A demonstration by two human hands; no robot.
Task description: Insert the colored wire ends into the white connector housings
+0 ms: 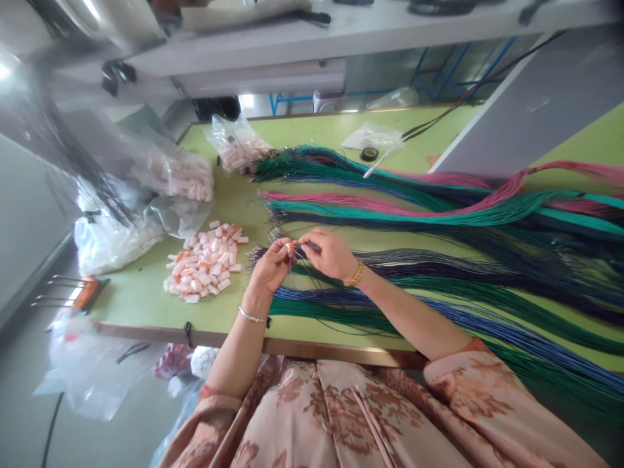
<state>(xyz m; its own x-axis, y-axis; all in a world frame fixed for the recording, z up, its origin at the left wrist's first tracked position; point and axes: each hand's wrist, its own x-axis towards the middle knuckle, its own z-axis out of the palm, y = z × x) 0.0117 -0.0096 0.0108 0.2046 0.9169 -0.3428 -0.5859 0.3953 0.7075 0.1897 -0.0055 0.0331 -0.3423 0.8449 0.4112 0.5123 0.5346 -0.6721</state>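
Above the desk [146, 299] and wire bundles [419, 265], mid-frame, my right hand [331, 253] has its fingers pinched narrow just right of the connector housing [290, 248], holding what I cannot tell; my left hand [270, 266], nearer, grips it; its long axis is unclear.

Both hands are working close together beyond the front edge of the desk [336, 353], fingertips nearly meeting. The left forearm [238, 354] is crossing that edge, slanting up and inward, while the left hand [273, 265] is pinching with thumb and fingers. The right forearm [414, 312] is reaching over the edge at a lower, longer slant; the right hand [332, 255] is showing its back, its fingers curling inward and pinching towards the left. Both wrists are hovering above the desk.
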